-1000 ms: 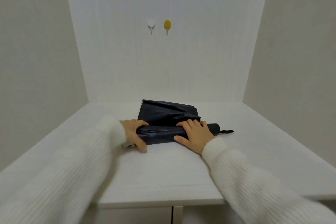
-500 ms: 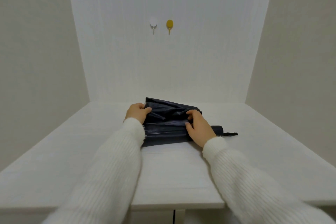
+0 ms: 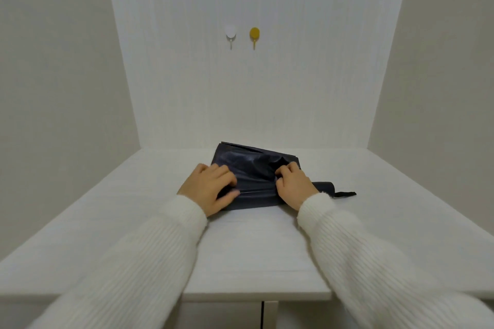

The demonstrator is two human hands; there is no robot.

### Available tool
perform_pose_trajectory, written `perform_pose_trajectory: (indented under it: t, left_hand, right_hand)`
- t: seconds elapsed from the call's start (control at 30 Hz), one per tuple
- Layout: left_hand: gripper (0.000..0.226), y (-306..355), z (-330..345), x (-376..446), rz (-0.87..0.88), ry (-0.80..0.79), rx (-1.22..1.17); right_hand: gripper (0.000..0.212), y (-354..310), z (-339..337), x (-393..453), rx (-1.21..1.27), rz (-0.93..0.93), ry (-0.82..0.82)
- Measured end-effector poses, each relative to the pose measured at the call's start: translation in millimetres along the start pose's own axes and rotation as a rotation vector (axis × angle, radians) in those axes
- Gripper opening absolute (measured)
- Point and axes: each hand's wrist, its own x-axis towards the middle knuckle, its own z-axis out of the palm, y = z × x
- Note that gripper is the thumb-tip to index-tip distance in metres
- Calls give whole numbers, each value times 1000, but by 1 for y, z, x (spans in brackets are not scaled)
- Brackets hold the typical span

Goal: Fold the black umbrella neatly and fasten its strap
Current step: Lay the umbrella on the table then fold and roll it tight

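Note:
The black umbrella (image 3: 254, 171) lies collapsed across the middle of the white table (image 3: 254, 248), its loose canopy spread toward the back wall. Its handle (image 3: 324, 186) points right, with a short black loop (image 3: 346, 194) trailing from the end. My left hand (image 3: 211, 187) lies over the umbrella's left end, fingers curled on top and thumb against the near side. My right hand (image 3: 294, 184) sits near the handle end with fingers curled, pinching a fold of fabric. The closing strap is not visible.
Two wall hooks, one white (image 3: 230, 32) and one yellow (image 3: 254, 33), hang on the back wall. Plain walls enclose the table on the left, back and right. The table's front edge (image 3: 256, 295) runs below my forearms.
My left hand has come back from the canopy's far left corner onto the umbrella's near left end. My right hand stays near the handle, bunching fabric under its fingers.

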Motion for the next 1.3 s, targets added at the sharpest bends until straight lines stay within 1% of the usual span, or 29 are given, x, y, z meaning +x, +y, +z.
perform_pose_trajectory:
  t: [0.03, 0.1, 0.13, 0.17, 0.2, 0.23, 0.3, 0.37, 0.43, 0.5, 0.53, 0.6, 0.7, 0.8, 0.87, 0.93, 1.03, 1.1, 1.17, 1.23, 1.3]
  left_hand:
    - [31, -5, 2, -8, 10, -52, 25]
    - [48, -14, 4, -18, -89, -101, 17]
    - [60, -15, 3, -21, -140, -127, 26]
    - [72, -16, 3, -22, -189, -165, 39]
    - [81, -14, 2, -23, -239, -207, 47]
    - [85, -13, 1, -22, -289, -252, 51]
    - [82, -10, 0, -19, -361, -309, 36]
    - [78, -9, -2, -16, -412, -297, -16]
    - [64, -9, -1, -14, -459, -259, -67]
    - [44, -8, 1, -12, -522, -217, -117]
    - [42, -8, 1, -10, -564, -204, -140]
    - [47, -8, 0, -5, -652, -205, -156]
    - [52, -11, 1, 1, -708, -217, -104]
    - [57, -13, 1, 5, -760, -264, -94]
    - [56, -18, 1, 10, -816, -287, -160]
    - [51, -19, 2, 11, -862, -271, -254]
    - [45, -17, 2, 0, -824, -160, -325]
    - [40, -14, 0, -8, -724, -67, -335]
    - [32, -11, 1, -11, -617, -65, -230]
    - [30, -8, 3, -9, -612, -74, -164]
    - [34, -5, 3, -8, -636, -86, -135]
  right_hand:
    - [25, 1, -2, -1, 51, -20, 19]
    - [11, 5, -6, -6, 130, -78, 33]
    - [11, 7, -10, -10, 139, -113, 23]
    - [15, 10, -12, -14, 115, -146, 3]
    - [21, 13, -13, -19, 55, -171, -14]
    - [26, 16, -11, -22, -30, -189, -7]
    - [36, 21, -6, -26, -203, -187, 41]
    - [47, 21, -4, -24, -281, -162, 56]
    - [56, 20, -2, -22, -322, -154, 59]
    - [50, 19, -1, -19, -351, -149, 74]
    - [46, 18, -2, -17, -354, -147, 81]
    - [40, 19, -2, -14, -320, -139, 98]
    - [38, 26, -5, -9, -177, -81, 148]
    - [43, 33, -5, -11, -273, -76, 263]
    - [48, 33, -5, -10, -323, -45, 254]
    - [51, 31, -6, -9, -324, -9, 214]
    - [54, 31, -6, -5, -345, 29, 178]
    - [58, 32, -6, -2, -357, 43, 159]
    - [56, 31, -9, 0, -388, 28, 128]
    - [47, 31, -12, 3, -418, 6, 63]
    - [44, 31, -15, 5, -413, 7, 25]
